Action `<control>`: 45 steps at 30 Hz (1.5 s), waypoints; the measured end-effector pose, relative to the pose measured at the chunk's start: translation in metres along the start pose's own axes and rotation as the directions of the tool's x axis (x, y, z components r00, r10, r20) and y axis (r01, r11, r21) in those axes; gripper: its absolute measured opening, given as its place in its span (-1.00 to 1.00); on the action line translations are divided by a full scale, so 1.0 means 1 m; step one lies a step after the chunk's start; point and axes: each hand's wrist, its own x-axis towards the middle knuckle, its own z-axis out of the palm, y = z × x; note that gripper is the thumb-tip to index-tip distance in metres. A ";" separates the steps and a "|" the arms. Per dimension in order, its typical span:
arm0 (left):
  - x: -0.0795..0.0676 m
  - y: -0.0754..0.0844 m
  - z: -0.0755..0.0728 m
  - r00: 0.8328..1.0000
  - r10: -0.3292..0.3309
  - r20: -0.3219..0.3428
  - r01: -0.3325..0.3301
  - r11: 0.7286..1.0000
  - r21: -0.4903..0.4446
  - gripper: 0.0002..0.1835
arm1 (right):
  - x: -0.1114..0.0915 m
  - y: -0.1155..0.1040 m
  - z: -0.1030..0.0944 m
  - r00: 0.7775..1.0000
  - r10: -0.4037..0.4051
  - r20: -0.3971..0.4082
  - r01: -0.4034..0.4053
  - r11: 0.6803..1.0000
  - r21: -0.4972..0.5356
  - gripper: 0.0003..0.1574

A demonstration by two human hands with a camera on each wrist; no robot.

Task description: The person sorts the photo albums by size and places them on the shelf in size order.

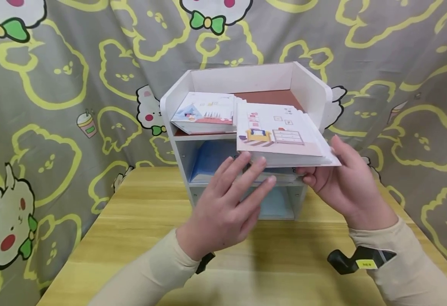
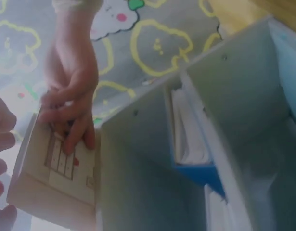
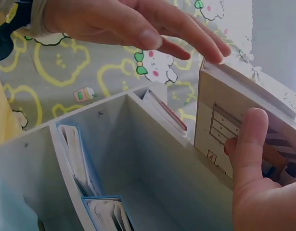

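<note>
A thick folder [image 1: 278,131] has a picture cover with a yellow armchair and a dresser. My right hand [image 1: 355,182] grips it by its right side, with fingers curled beneath. From below, the right wrist view shows my right thumb or finger [image 3: 253,139] against the printed cover. My left hand [image 1: 229,204] has its fingers spread, fingertips right at the folder's front edge. Beside it, a similar folder [image 1: 206,111] lies on the top shelf's left part. The held folder overlaps the right part of the white shelf unit [image 1: 309,85] in the head view.
The middle compartment holds blue folders [image 2: 198,168], and a pale blue item [image 1: 275,204] lies in the bottom one. The shelf unit stands on a wooden table [image 1: 147,204]. Behind hangs a grey curtain [image 1: 124,25] with yellow cartoon outlines.
</note>
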 end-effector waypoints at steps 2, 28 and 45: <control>-0.002 0.003 0.003 1.000 -0.005 0.027 0.005 1.000 0.010 -0.50 | 0.000 0.001 0.000 1.000 0.003 0.009 -0.003 1.000 0.007 -0.26; 0.001 -0.012 0.041 0.957 -0.177 0.228 0.158 0.982 0.102 -0.32 | -0.006 0.026 0.014 0.731 -0.521 0.440 0.077 -0.578 -0.813 -0.42; 0.006 -0.019 0.056 0.917 -0.260 0.303 0.212 0.960 0.184 -0.19 | 0.004 0.039 -0.023 0.872 -0.394 0.291 -0.070 -0.688 -0.722 -0.27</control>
